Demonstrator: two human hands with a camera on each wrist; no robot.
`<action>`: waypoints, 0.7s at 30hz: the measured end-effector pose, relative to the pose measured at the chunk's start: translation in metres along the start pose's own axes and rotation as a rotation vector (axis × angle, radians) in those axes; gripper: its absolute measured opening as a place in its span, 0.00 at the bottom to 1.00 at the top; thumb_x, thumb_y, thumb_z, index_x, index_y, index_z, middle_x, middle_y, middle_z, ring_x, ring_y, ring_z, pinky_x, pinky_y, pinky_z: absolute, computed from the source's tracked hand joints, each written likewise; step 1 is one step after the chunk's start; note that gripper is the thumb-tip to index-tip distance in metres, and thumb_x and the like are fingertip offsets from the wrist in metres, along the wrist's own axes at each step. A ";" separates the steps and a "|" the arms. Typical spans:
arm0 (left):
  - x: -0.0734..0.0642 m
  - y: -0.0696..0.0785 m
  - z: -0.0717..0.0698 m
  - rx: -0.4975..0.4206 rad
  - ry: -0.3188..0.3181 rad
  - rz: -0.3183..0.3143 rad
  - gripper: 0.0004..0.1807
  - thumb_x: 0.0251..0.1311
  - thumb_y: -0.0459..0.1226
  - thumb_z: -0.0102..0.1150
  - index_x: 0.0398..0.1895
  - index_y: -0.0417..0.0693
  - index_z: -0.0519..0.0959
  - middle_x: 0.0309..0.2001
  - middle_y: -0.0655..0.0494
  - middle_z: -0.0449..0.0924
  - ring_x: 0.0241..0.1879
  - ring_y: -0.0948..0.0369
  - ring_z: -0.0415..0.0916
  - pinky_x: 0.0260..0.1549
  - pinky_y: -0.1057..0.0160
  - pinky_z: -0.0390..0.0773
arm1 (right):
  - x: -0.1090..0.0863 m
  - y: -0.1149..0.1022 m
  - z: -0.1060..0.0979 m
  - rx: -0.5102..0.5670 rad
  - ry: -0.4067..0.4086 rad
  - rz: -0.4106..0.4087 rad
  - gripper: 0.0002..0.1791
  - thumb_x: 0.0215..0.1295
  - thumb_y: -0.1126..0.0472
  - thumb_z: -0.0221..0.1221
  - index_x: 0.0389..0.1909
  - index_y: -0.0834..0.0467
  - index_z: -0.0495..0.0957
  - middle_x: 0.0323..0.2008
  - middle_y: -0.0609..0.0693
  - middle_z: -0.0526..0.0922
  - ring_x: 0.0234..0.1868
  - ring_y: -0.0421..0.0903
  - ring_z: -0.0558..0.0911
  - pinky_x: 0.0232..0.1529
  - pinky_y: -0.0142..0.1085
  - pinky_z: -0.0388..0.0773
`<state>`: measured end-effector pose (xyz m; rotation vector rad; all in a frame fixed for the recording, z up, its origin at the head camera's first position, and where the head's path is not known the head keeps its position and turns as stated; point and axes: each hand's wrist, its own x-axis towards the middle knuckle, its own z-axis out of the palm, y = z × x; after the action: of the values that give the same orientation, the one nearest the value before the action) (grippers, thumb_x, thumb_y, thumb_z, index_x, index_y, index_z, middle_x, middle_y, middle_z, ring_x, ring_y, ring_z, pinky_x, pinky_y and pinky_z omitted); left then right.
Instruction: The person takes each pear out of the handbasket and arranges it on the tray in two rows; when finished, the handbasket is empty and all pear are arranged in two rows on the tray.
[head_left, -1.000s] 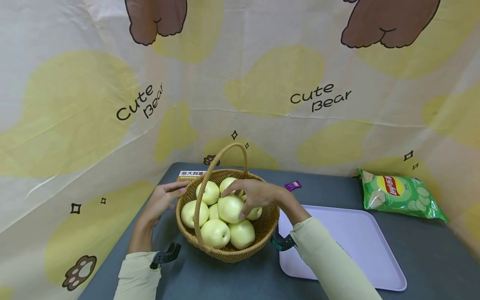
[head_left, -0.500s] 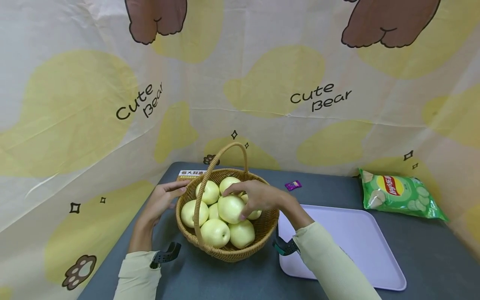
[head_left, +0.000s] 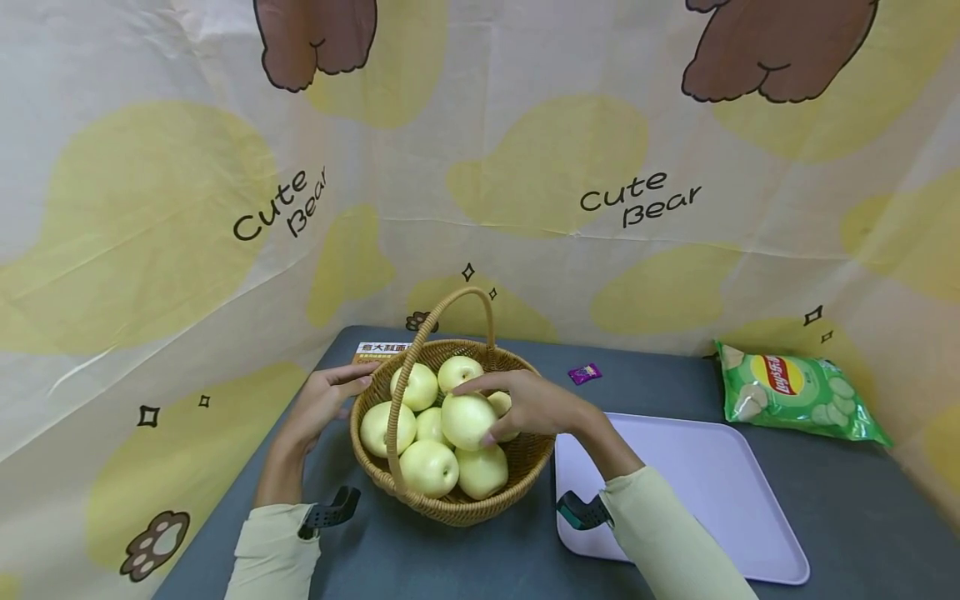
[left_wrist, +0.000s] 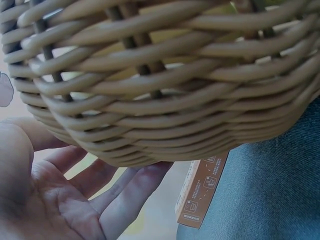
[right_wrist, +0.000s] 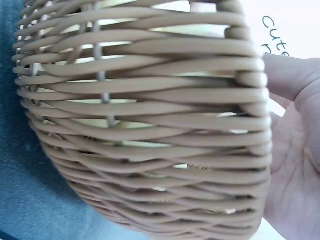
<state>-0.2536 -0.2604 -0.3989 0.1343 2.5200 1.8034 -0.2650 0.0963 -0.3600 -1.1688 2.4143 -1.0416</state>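
Observation:
A wicker basket (head_left: 457, 512) with a tall handle stands on the dark table, filled with several pale green apples. My right hand (head_left: 536, 406) reaches in over the right rim and grips an apple (head_left: 468, 422) at the top of the pile, thumb at the near side and fingers behind. My left hand (head_left: 321, 404) is at the basket's left side, its fingers extended against the outer weave. The left wrist view has the left hand (left_wrist: 75, 195) beneath the woven wall (left_wrist: 165, 115). Weave hides the held apple in the right wrist view, where part of the right hand (right_wrist: 300, 145) shows.
A lavender tray (head_left: 682, 492) lies right of the basket, partly under the right forearm. A green chip bag (head_left: 798, 392) is at the far right. A small purple packet (head_left: 585, 373) sits behind the tray. Behind the basket's left side is a printed box (head_left: 375, 350).
My right hand has shifted slightly to the right, and the apple in its grip has moved with it, baring more of the apples behind. The left hand has stayed at the basket.

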 end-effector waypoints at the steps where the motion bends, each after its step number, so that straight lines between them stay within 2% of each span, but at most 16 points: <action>1: 0.000 0.000 0.000 0.001 0.000 0.000 0.25 0.80 0.45 0.56 0.75 0.47 0.76 0.78 0.44 0.67 0.74 0.43 0.66 0.48 0.52 0.84 | -0.002 0.001 0.000 0.013 0.009 -0.009 0.39 0.58 0.60 0.78 0.72 0.44 0.79 0.72 0.45 0.78 0.74 0.47 0.72 0.73 0.51 0.70; 5: 0.000 0.000 0.000 -0.001 0.000 0.004 0.25 0.80 0.44 0.56 0.75 0.47 0.76 0.78 0.44 0.67 0.74 0.43 0.65 0.46 0.54 0.84 | -0.011 0.003 0.002 0.096 0.046 -0.035 0.39 0.58 0.59 0.79 0.72 0.47 0.78 0.71 0.47 0.78 0.71 0.50 0.75 0.70 0.54 0.73; 9: 0.000 0.001 0.000 -0.001 0.001 0.006 0.25 0.80 0.44 0.56 0.75 0.46 0.76 0.78 0.43 0.67 0.75 0.43 0.65 0.46 0.55 0.84 | -0.021 0.004 0.003 0.157 0.103 -0.022 0.40 0.57 0.58 0.80 0.72 0.45 0.79 0.70 0.43 0.79 0.67 0.49 0.78 0.65 0.56 0.77; 15: 0.000 0.001 0.001 0.002 0.005 0.007 0.26 0.80 0.44 0.56 0.75 0.44 0.76 0.78 0.42 0.68 0.73 0.42 0.67 0.45 0.56 0.85 | -0.039 0.005 0.001 0.177 0.180 0.005 0.40 0.57 0.56 0.79 0.72 0.41 0.78 0.69 0.39 0.79 0.71 0.48 0.74 0.68 0.61 0.71; 21: -0.001 0.001 0.001 -0.018 0.002 0.012 0.25 0.80 0.43 0.56 0.74 0.44 0.76 0.77 0.41 0.69 0.73 0.42 0.67 0.45 0.57 0.86 | -0.054 0.006 0.000 0.177 0.259 0.014 0.39 0.58 0.57 0.79 0.72 0.40 0.78 0.69 0.41 0.79 0.73 0.50 0.72 0.69 0.61 0.70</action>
<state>-0.2527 -0.2594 -0.3986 0.1484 2.5092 1.8306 -0.2337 0.1398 -0.3681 -1.0102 2.4491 -1.4485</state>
